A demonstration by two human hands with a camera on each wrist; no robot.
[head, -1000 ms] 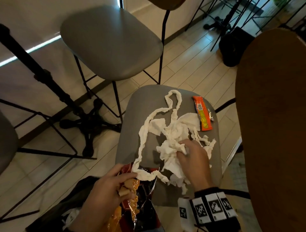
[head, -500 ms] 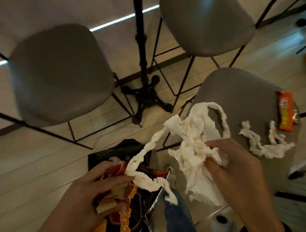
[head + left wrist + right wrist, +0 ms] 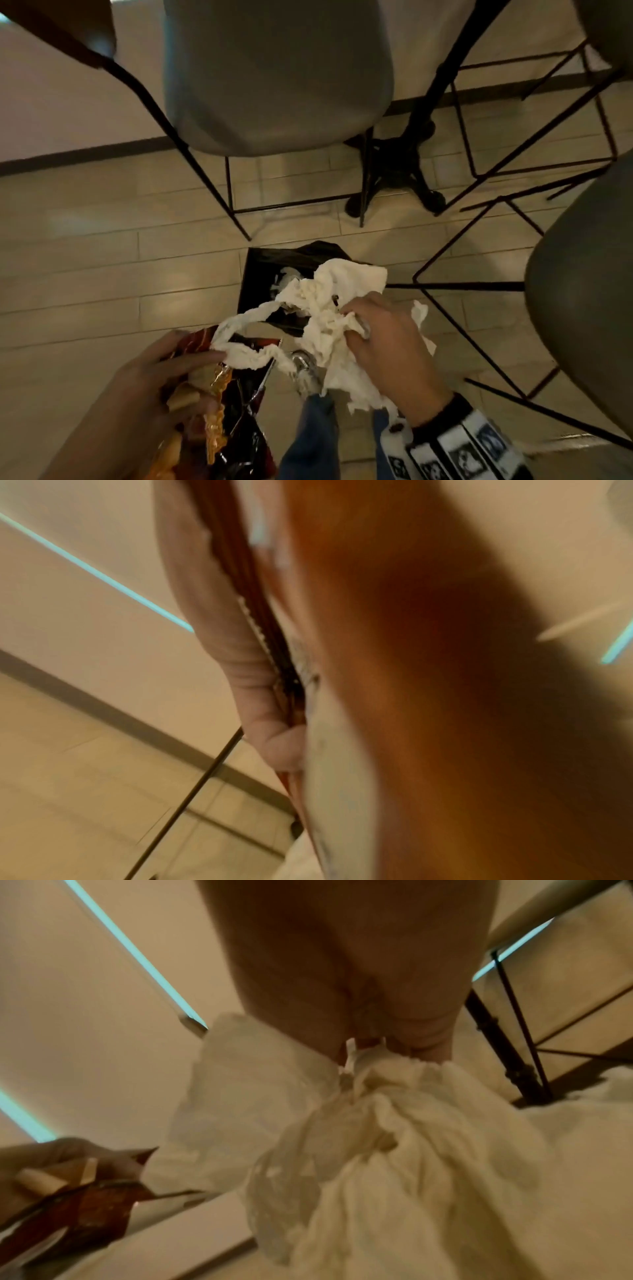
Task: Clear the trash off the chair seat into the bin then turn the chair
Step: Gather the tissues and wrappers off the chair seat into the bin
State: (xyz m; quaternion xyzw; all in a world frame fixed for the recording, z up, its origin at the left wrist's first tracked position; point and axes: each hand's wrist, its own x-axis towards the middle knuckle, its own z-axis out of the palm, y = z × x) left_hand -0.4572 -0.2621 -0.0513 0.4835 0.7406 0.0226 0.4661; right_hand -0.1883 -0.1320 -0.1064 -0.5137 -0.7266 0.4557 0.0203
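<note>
My right hand (image 3: 380, 335) grips a bunch of crumpled white tissue (image 3: 329, 301) over the black-lined bin (image 3: 260, 274) on the floor. In the right wrist view the tissue (image 3: 394, 1150) hangs in folds below my curled fingers (image 3: 421, 1034). A long strip of the tissue (image 3: 246, 353) trails left to my left hand (image 3: 171, 383), which holds a dark red and orange snack bag (image 3: 219, 411) together with that strip. The left wrist view shows a finger (image 3: 246, 669) pressed on the bag's serrated edge (image 3: 428, 669). The grey seat (image 3: 589, 308) of the chair stands at the right edge.
Another grey chair (image 3: 274, 75) with black wire legs stands behind the bin. A black table base (image 3: 397, 164) sits on the tiled floor to its right. My jeans (image 3: 308, 438) and a shoe tip (image 3: 305, 373) show just below the bin.
Both hands have carried the tissue and snack bag off the chair seat and leftward over the bin. My head has turned left, so the seat now lies at the right edge.
</note>
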